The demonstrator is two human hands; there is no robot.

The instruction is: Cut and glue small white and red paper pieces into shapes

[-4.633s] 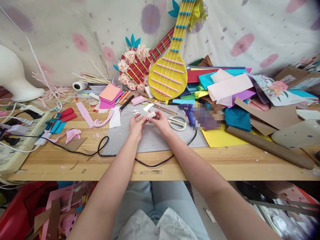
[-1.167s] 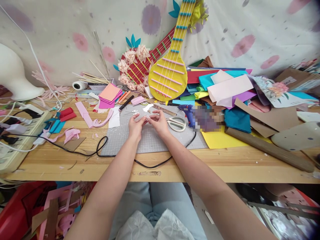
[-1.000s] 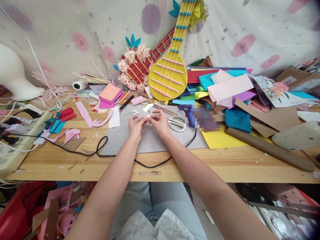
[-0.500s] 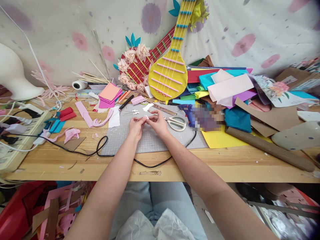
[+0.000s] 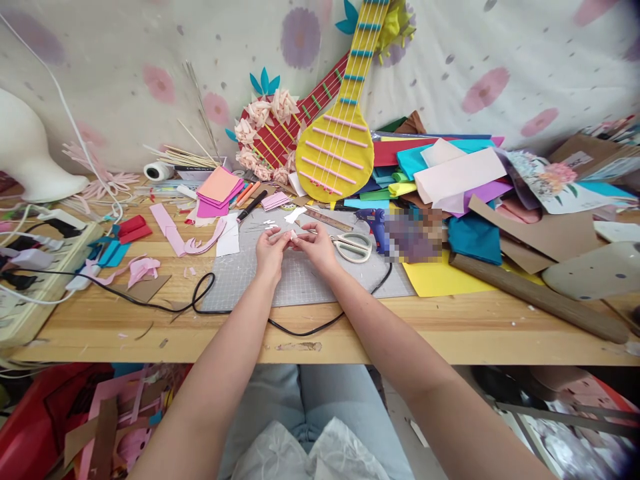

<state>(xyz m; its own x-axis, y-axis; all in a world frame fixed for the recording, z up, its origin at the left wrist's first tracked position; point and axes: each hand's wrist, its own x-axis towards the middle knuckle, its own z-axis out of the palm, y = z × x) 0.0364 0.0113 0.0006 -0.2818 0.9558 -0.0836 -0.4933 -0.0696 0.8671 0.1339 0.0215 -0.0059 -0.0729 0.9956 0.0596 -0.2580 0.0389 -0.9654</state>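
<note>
As left hand (image 5: pixel 269 252) and right hand (image 5: pixel 319 245) fingers pinch a pale scrap (image 5: pixel 293 235) by its ends, it looks light and flimsy.

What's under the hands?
A grey cutting mat lies beneath the left hand and right hand, which pinch a small pale piece together. The mat directly below them is hidden.

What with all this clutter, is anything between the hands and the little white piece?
Nothing visible: the left hand and right hand both pinch the white piece directly, over the grey mat; the scissors lie apart.
</note>
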